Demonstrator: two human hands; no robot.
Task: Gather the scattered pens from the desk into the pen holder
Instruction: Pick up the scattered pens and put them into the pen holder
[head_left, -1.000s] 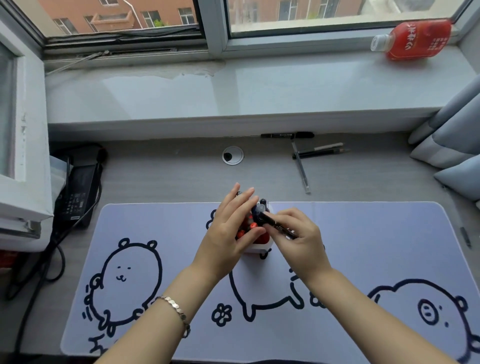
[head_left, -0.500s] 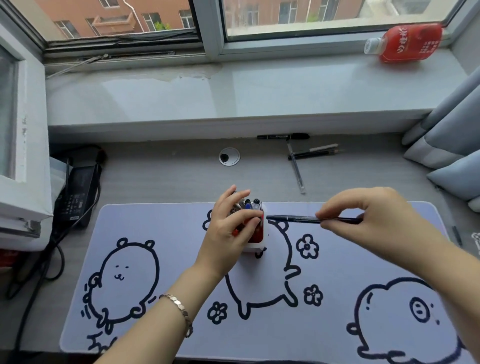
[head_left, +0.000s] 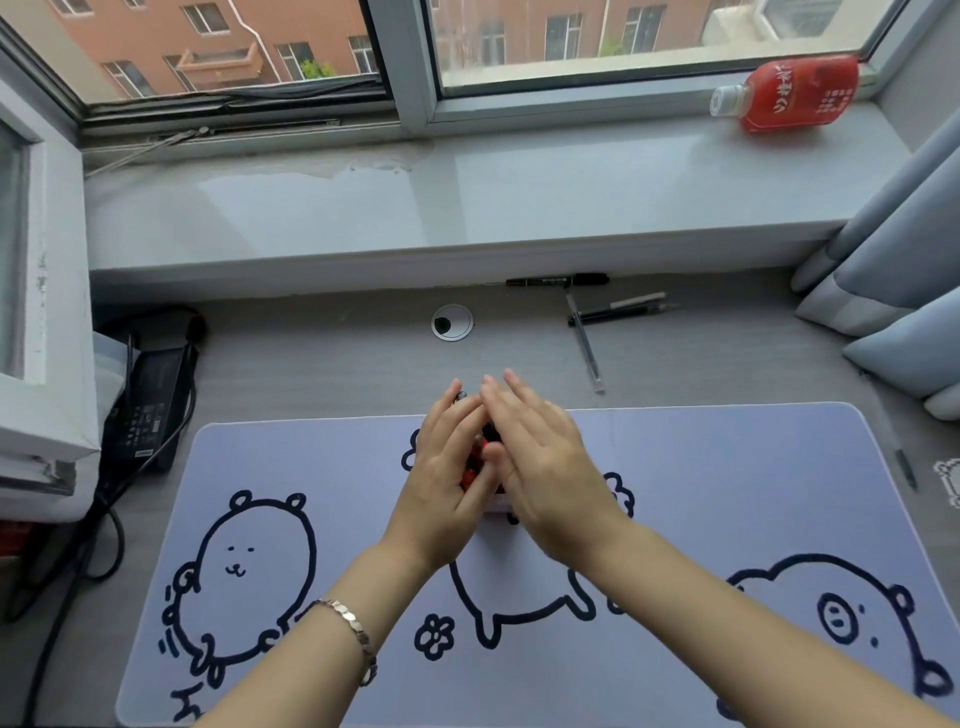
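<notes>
Both hands are covering the pen holder (head_left: 475, 462) mid-mat: left hand (head_left: 447, 478) fingers are wrapping it, right hand (head_left: 540, 467) is lying flat, fingers extended. Loose pens (head_left: 613, 310) are lying near the table's far edge.

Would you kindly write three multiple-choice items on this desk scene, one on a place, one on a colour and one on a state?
1. Where does the drink bottle lie?
A. on the windowsill
B. on the desk mat
C. beside the power adapter

2. What colour shows on the pen holder between the hands?
A. green
B. red
C. yellow

3. How is the right hand?
A. fist closed round a pen
B. resting flat on the mat
C. fingers extended, no pen visible in it

Answers:
1 A, it lies on its side on the sill by the window frame.
2 B, red shows between the left hand and the right.
3 C, the fingers are straight beside the holder.
</notes>
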